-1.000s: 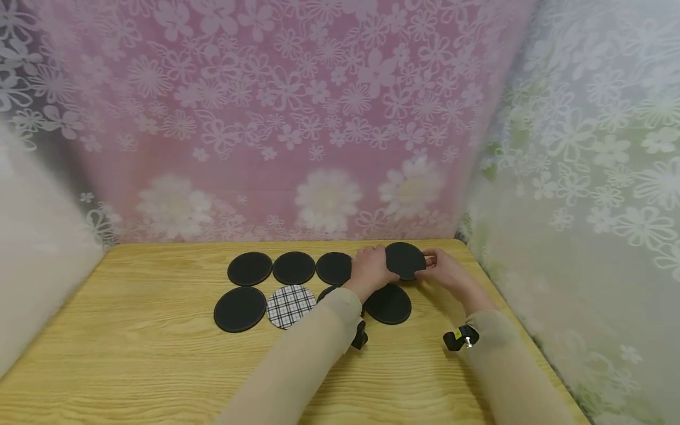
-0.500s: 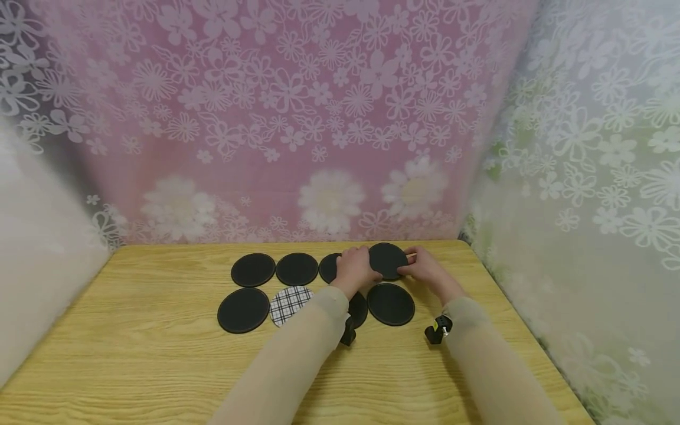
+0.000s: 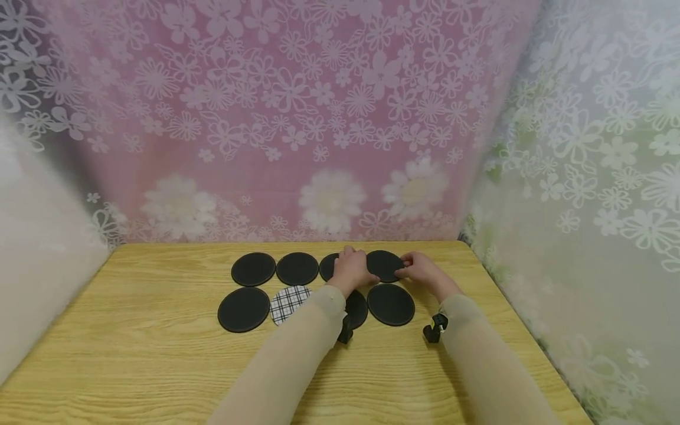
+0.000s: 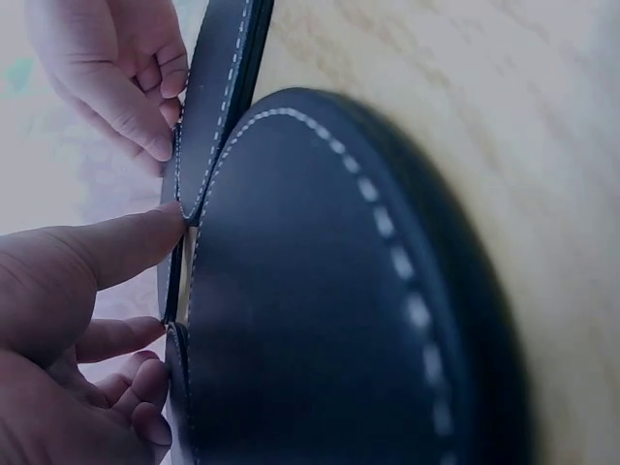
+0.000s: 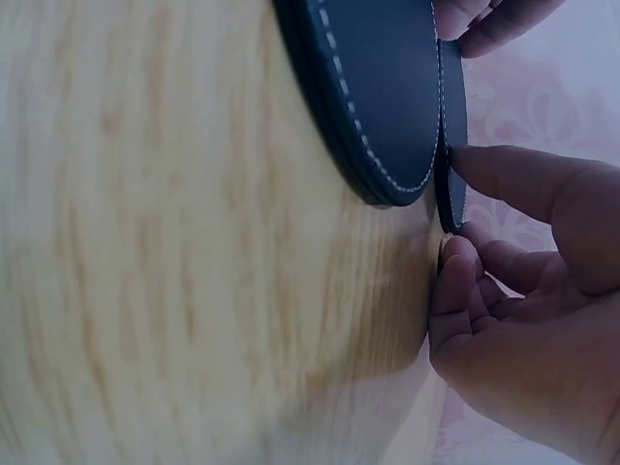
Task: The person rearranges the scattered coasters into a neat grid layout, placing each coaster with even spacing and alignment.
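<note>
A round black coaster (image 3: 385, 265) lies at the right end of the back row, between my two hands. My left hand (image 3: 352, 271) holds its left edge with thumb and fingers, partly covering the neighbouring black coaster (image 3: 327, 267). At the opposite edge, my right hand (image 3: 424, 273) pinches it; the right wrist view shows thumb and fingertips on the rim of this coaster (image 5: 453, 145). Just in front lies another black coaster (image 3: 391, 304). White stitching runs round the large coaster (image 4: 300, 281) nearest the left wrist camera.
Two black coasters continue the back row leftward, one of them here (image 3: 297, 269). The front row has a black coaster (image 3: 243, 310), a plaid one (image 3: 287, 304) and a partly hidden black one (image 3: 358, 310). The wooden table (image 3: 133, 354) meets flowered cloth at back and sides.
Both hands have moved left with the coaster, bringing it closer to its back-row neighbour. Its raised, tilted far side has come down, so it now looks flat on the table.
</note>
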Demonstrator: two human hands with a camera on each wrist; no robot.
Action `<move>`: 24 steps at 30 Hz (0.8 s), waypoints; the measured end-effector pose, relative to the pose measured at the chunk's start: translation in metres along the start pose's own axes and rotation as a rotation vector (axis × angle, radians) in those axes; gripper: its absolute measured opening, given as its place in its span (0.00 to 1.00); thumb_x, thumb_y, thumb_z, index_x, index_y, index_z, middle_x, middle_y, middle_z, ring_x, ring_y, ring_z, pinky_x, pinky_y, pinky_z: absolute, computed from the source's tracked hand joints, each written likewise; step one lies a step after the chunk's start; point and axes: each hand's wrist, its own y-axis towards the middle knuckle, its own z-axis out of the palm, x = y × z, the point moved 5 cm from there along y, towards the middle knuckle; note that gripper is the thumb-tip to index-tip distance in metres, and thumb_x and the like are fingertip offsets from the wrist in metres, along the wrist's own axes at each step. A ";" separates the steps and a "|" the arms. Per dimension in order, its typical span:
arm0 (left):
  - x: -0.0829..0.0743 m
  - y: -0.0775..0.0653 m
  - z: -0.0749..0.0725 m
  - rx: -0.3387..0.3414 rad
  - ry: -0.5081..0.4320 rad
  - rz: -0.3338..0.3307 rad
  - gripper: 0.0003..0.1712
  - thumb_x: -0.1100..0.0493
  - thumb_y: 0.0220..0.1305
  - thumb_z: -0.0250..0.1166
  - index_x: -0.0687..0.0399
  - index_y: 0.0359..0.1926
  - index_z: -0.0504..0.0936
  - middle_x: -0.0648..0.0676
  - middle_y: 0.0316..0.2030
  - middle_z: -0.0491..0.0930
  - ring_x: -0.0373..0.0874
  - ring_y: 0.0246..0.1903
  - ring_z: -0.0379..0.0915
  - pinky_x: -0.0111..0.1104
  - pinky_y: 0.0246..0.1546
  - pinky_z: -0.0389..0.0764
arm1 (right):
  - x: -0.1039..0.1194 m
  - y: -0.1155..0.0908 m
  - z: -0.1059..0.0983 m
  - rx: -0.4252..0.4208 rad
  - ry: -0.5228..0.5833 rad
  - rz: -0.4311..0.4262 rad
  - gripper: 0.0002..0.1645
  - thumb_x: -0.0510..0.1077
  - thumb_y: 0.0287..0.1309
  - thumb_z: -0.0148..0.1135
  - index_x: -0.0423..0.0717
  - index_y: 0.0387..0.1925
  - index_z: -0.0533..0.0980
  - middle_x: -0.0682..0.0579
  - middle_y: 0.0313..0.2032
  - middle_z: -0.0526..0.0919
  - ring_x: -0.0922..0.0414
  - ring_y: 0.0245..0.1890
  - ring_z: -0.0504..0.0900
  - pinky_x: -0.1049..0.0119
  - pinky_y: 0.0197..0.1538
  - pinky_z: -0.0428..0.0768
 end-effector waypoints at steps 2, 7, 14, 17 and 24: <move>-0.001 -0.002 -0.002 0.004 0.007 0.004 0.35 0.40 0.69 0.79 0.56 0.66 0.84 0.61 0.63 0.73 0.57 0.60 0.71 0.50 0.65 0.74 | 0.002 -0.001 0.000 0.009 0.002 0.001 0.38 0.39 0.76 0.68 0.23 0.76 0.65 0.26 0.68 0.73 0.34 0.67 0.75 0.42 0.68 0.77; 0.000 -0.005 -0.004 0.013 0.012 0.014 0.36 0.41 0.70 0.79 0.56 0.69 0.83 0.61 0.63 0.72 0.56 0.60 0.70 0.49 0.65 0.74 | 0.006 -0.004 0.002 0.025 0.007 0.002 0.39 0.39 0.76 0.67 0.23 0.77 0.64 0.26 0.68 0.72 0.34 0.67 0.74 0.42 0.68 0.77; 0.004 -0.006 -0.003 -0.001 -0.027 0.030 0.36 0.43 0.70 0.79 0.58 0.69 0.82 0.62 0.64 0.72 0.57 0.61 0.71 0.49 0.66 0.75 | 0.010 -0.009 0.003 0.032 -0.003 -0.027 0.38 0.39 0.75 0.68 0.22 0.75 0.64 0.26 0.66 0.73 0.37 0.64 0.75 0.42 0.68 0.76; 0.005 -0.007 -0.002 0.000 -0.027 0.035 0.36 0.43 0.70 0.80 0.59 0.69 0.82 0.62 0.65 0.72 0.57 0.62 0.71 0.48 0.67 0.75 | 0.010 -0.009 0.004 0.039 -0.007 -0.033 0.38 0.39 0.75 0.68 0.22 0.75 0.64 0.27 0.66 0.73 0.38 0.62 0.75 0.43 0.68 0.75; 0.007 0.001 0.002 0.011 -0.031 0.029 0.37 0.42 0.69 0.80 0.59 0.69 0.82 0.62 0.64 0.72 0.57 0.62 0.71 0.50 0.67 0.75 | 0.012 -0.009 0.004 0.047 0.000 -0.034 0.38 0.39 0.76 0.66 0.22 0.76 0.63 0.28 0.65 0.72 0.38 0.61 0.74 0.42 0.68 0.75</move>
